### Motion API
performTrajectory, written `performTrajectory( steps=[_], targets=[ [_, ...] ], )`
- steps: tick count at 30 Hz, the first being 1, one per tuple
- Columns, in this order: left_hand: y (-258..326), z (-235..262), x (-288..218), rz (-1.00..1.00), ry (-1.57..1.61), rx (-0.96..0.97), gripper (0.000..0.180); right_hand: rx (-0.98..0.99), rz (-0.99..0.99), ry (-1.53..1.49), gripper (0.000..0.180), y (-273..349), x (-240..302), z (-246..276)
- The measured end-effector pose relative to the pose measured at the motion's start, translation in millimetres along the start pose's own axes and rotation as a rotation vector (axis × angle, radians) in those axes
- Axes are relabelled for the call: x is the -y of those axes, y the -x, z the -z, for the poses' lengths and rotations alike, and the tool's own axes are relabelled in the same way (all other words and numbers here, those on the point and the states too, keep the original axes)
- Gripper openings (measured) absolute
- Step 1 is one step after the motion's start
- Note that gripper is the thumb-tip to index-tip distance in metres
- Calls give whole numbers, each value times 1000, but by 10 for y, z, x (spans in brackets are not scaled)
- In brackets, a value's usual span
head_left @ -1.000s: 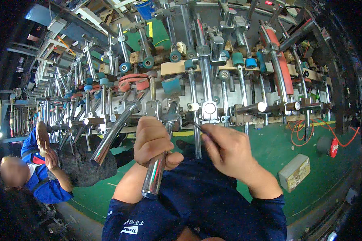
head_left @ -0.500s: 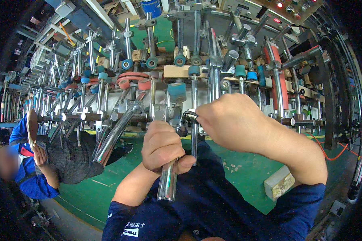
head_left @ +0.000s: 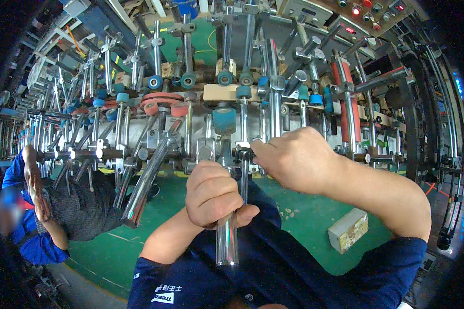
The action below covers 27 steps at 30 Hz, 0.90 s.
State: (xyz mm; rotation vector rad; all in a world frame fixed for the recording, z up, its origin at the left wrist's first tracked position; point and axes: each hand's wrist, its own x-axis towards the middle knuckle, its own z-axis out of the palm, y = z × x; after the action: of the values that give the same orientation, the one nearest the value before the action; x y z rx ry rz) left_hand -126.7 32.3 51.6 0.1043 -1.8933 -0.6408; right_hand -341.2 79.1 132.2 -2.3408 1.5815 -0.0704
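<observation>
My left hand (head_left: 214,195) is wrapped round a thick chrome bar (head_left: 227,244), whose lower end sticks out below my fist toward my body. Beyond it, in line with the bar, is a teal roller (head_left: 224,120) on a metal mount. My right hand (head_left: 296,159) is closed, its fingertips pinching a thin black bent tool that looks like a hex key (head_left: 243,150). The tool sits at a clamp on a slim upright chrome rod (head_left: 244,180) topped by a small teal roller (head_left: 244,92). My right fingers hide most of the tool.
Rows of chrome rods, clamps and rollers stretch left along the machine. A thick slanted bar (head_left: 148,180) juts toward me on the left. Farther left, another person (head_left: 41,211) stands close to the machine. A pale block (head_left: 348,230) lies on the green floor (head_left: 299,206) at right.
The chrome bar in my left hand has swung nearer to straight, its lower end shifting right. The teal roller beyond it is less tilted. My right hand stays at the clamp. The view has shifted slightly.
</observation>
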Motion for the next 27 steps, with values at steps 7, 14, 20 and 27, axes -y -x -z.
performTrajectory(
  steps=[7,14,20,27],
  targets=[
    [8,18,-4,23,0,1,32,-195,238,-8,20,-45,-279,-199],
    [10,2,-1,15,9,-9,32,-303,363,-18,28,-91,-439,-268],
    [-7,12,10,-11,-7,-72,29,-308,321,-38,25,-134,-366,-264],
    [2,-49,33,-52,18,-191,27,-171,167,-120,22,-90,-248,-177]
  ],
)
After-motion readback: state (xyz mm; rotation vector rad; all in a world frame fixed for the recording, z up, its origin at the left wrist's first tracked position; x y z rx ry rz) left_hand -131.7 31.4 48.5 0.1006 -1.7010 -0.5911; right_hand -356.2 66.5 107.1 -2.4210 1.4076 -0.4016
